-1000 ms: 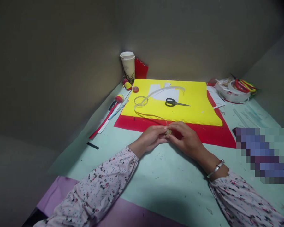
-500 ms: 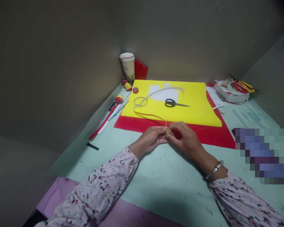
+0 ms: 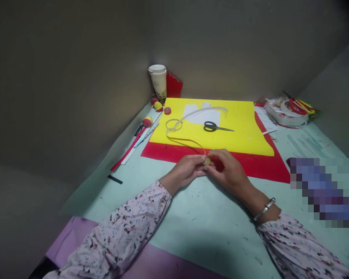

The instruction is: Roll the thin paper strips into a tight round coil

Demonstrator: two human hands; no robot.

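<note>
A small round coil of tan strip sits between my two hands at the front edge of the red sheet. My left hand is closed on it from the left, thumb against its side. From the right, my right hand grips the same coil between thumb and fingers. A thin strip runs from the coil up onto the yellow sheets, where it curves and loops beside black-handled scissors. White paper pieces lie beneath part of the strip.
A lidded cup stands at the back left near red-and-yellow rolls. Red and white strips lie on the left. At the back right is a plastic container of coloured strips; a pixelated object lies right.
The whole view has shifted very slightly, with the objects appearing a little further right. Both hands keep their hold on the coil.
</note>
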